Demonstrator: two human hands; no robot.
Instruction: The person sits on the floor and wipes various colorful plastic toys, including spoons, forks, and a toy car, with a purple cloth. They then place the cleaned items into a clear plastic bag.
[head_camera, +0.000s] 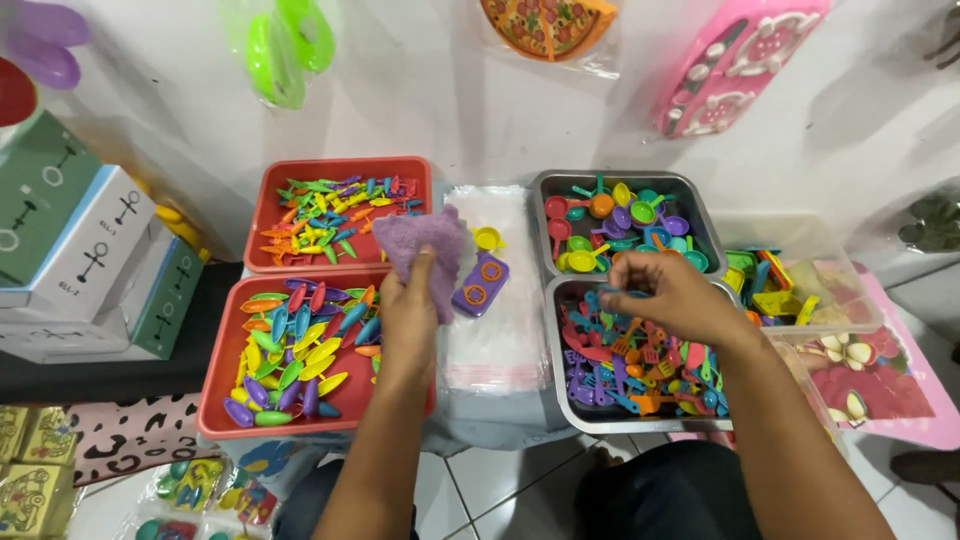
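Left hand (408, 300) raised over gap between red trays and plastic bags, fingers closed around purple toy piece (425, 245), held upright, thumb on front. Left forearm crossing lower red tray (215, 400), covering its right edge. Right hand (672, 295) hovering over lower metal tray (556, 385), fingers curled and pinched down into pile of small toy utensils (625, 375); a blue bit at fingertips, cannot tell if actually gripped. Right forearm running down-right across tray corner.

Around: upper red tray (262, 215) with small multicolour forks and bits, just behind lower one, touching. Lower red tray full of coloured leaf-shaped spoons. Stack of clear plastic bags (495, 330) between red and metal trays; purple toy stove (480, 285) with orange rings and yellow toy cup (487, 238) lying on it, just beside the purple piece. Upper metal tray (540, 190) with toy pans and ladles. Clear plastic bin (850, 290) at right with mixed toy parts. Pink mat (925, 400) under it. Boxes (80, 250) at left. Packaged toys hanging on wall.
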